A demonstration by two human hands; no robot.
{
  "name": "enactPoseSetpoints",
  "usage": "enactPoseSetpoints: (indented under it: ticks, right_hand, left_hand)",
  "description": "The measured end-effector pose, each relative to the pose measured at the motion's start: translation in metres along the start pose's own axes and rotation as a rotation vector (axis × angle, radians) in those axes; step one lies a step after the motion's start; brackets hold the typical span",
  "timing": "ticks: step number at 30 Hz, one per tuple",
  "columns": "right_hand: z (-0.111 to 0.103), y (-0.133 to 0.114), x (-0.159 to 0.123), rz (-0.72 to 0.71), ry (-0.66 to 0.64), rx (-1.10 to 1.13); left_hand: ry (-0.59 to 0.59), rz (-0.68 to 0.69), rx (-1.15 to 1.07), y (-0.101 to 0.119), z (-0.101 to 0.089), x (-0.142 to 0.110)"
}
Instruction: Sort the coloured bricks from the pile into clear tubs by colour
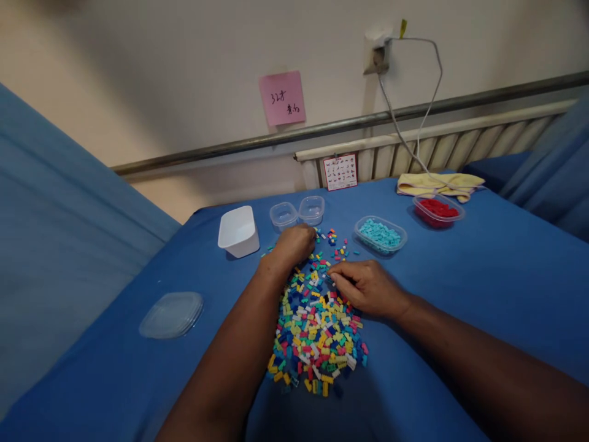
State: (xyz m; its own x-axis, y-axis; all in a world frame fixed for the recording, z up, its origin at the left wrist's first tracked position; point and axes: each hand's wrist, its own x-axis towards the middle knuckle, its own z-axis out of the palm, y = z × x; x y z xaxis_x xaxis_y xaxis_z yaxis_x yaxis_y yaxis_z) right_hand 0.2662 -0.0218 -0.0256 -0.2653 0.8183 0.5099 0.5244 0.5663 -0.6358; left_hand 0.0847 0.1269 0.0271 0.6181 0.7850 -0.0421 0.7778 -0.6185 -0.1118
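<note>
A spread pile of small toy building bricks (pixel 317 331) in many colours lies on the blue cloth in front of me. Over its far left edge is my left hand (pixel 297 243), back of the hand up and fingers curled down among the bricks; what they hold, if anything, is hidden. At the pile's right side, my right hand (pixel 368 287) has thumb and forefinger pinched together close above the bricks. Anything between those fingertips is too small to make out. Just beyond my left hand stand two small clear tubs (pixel 284 215).
A white plastic box (pixel 239 230) is at the left, with stacked clear lids (pixel 172 315) nearer. To the right stand a tub of light-blue bricks (pixel 380 234) and a tub of red bricks (pixel 438 210). Behind them lie a yellow cloth (pixel 437 184) and a white cable (pixel 435 98).
</note>
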Motion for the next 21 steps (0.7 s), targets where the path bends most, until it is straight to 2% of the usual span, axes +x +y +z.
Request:
enactPoseSetpoints:
  ticks: [8,13,16,19,21]
  right_hand:
    - [0.001,0.001,-0.001,0.005,-0.016,-0.013]
    - [0.001,0.001,-0.001,0.011,-0.014,0.000]
    - [0.001,0.001,0.000,0.014,-0.011,0.011]
    - [0.000,0.001,0.001,0.015,-0.005,0.024]
    - [0.000,0.001,0.003,0.018,-0.006,0.021]
  left_hand:
    - [0.023,0.079,-0.047,-0.008,-0.002,-0.006]
    - [0.026,0.032,-0.066,-0.006,-0.001,-0.006]
    - [0.083,0.002,-0.314,-0.006,-0.002,-0.005]
    - [0.120,-0.047,-0.760,-0.002,-0.006,-0.004]
    - [0.103,-0.050,-1.010,0.005,-0.011,-0.004]
